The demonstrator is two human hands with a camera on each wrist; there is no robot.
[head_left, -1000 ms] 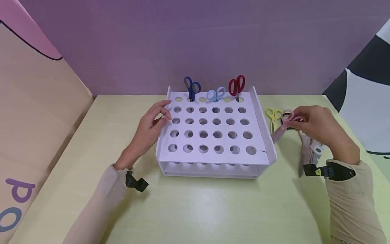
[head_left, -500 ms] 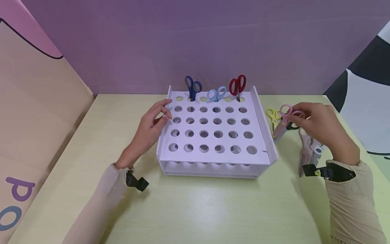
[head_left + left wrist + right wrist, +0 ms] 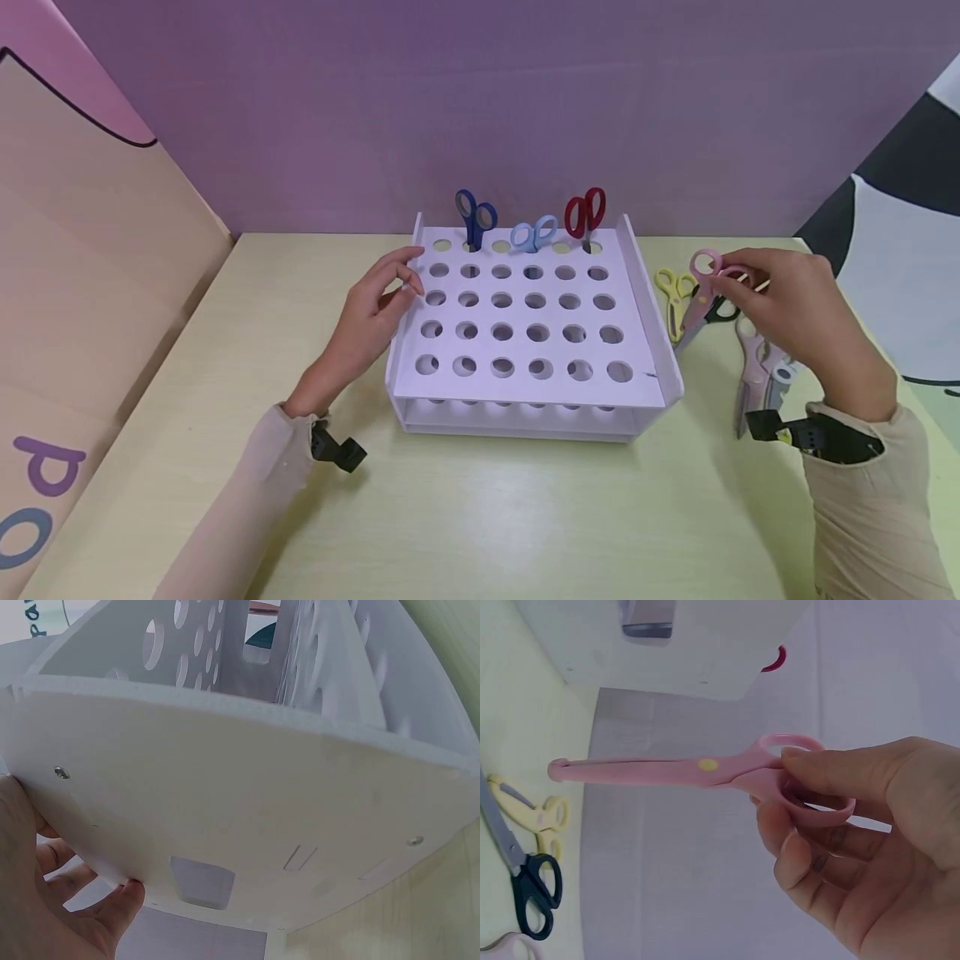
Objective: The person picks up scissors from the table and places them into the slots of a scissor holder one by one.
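Note:
Pink scissors (image 3: 697, 307) are pinched by the handle loops in my right hand (image 3: 797, 308), just right of the white rack (image 3: 517, 384). Their closed pink blades (image 3: 630, 771) slant down and left in the head view; a yellow dot marks the pivot. My left hand (image 3: 365, 323) holds the rack's left side panel (image 3: 225, 787), fingers bent at its upper edge. Dark blue scissors (image 3: 475, 222), light blue scissors (image 3: 533, 234) and red scissors (image 3: 584, 214) stand handles-up in holes of the rack's back row.
Right of the rack lie yellow scissors (image 3: 674, 302), black-handled scissors (image 3: 536, 896), pale pink scissors (image 3: 750, 375) and a grey-white tool (image 3: 780, 379), partly under my right wrist. A purple wall (image 3: 510, 117) rises behind the table (image 3: 495, 517).
My right hand has lifted the pink scissors slightly up and away, and their blades have swung steeper. The black-handled scissors show more below them. My left hand stays at the rack.

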